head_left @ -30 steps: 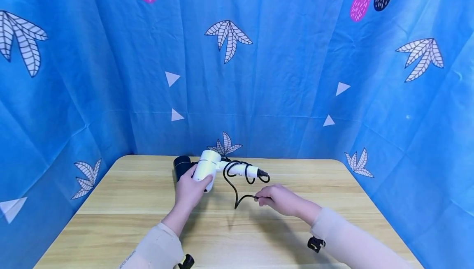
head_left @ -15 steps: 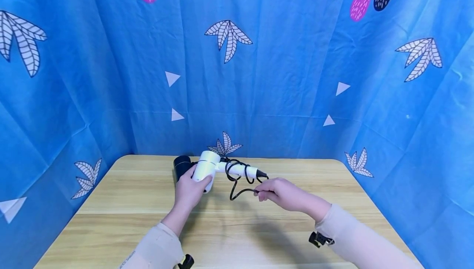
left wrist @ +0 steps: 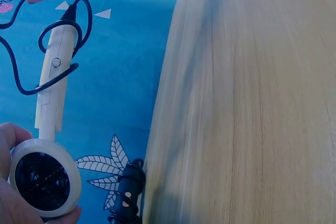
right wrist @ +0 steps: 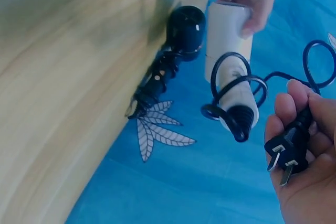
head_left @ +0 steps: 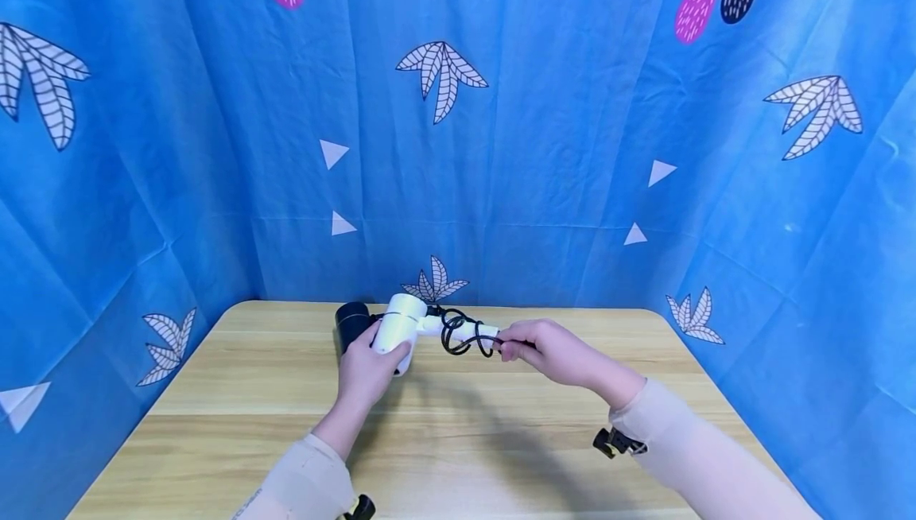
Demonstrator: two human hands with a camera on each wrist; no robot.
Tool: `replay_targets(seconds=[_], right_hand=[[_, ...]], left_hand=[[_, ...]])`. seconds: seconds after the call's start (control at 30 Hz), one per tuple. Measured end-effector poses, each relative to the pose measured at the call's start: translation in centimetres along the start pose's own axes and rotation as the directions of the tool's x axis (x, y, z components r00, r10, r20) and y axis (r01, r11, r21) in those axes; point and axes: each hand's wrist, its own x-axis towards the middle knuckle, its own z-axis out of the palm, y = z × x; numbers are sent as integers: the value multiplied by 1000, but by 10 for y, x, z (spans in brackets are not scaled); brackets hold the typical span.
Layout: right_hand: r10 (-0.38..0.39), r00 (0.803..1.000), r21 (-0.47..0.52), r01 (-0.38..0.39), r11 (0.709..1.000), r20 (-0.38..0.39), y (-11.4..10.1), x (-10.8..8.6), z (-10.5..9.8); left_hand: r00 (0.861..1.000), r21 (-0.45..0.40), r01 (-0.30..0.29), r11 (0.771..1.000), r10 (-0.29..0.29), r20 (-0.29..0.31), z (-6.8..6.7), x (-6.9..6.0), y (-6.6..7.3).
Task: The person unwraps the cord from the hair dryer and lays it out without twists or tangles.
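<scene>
My left hand [head_left: 365, 370] grips the barrel of a white hair dryer [head_left: 397, 332], holding it above the table with its handle pointing right. The black power cord [right wrist: 237, 55] loops loosely round the handle, as the right wrist view shows. Beside the handle's end, my right hand [head_left: 549, 351] holds the cord's two-pin plug [right wrist: 290, 148], its metal prongs facing out from the palm. Behind and left of the white dryer is a black hair dryer [right wrist: 186, 31], cord wrapped round its handle; the head view shows it partly hidden by the white one.
The light wooden table [head_left: 286, 440] extends under both hands. A blue patterned curtain [head_left: 544, 146] encloses it at the back and both sides. Each forearm carries a small black wrist device [head_left: 617, 442].
My right hand has risen away from me towards the handle's end, carrying the plug and cord. The hanging cord loop has drawn up against the handle. My left hand keeps its place.
</scene>
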Motion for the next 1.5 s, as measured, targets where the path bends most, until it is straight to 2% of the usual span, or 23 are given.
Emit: replay_targets(seconds=[0.27, 0.6, 0.87, 1.23, 1.5], right_hand=[[45, 997, 12, -44, 999, -65, 4, 8, -10], [92, 991, 13, -91, 996, -93, 13, 13, -15], [182, 978, 42, -179, 983, -101, 28, 20, -18], [300, 948, 44, -296, 954, -110, 51, 25, -16], [318, 944, 19, -318, 948, -88, 71, 21, -8]], left_hand=[[1000, -5, 7, 1000, -7, 8, 0, -3, 4], [1000, 0, 6, 1000, -6, 20, 0, -4, 4], [1000, -18, 2, 1000, -2, 26, 1, -4, 3], [1000, -44, 5, 999, -4, 30, 2, -4, 2], [999, -65, 16, 998, -14, 30, 1, -4, 2]])
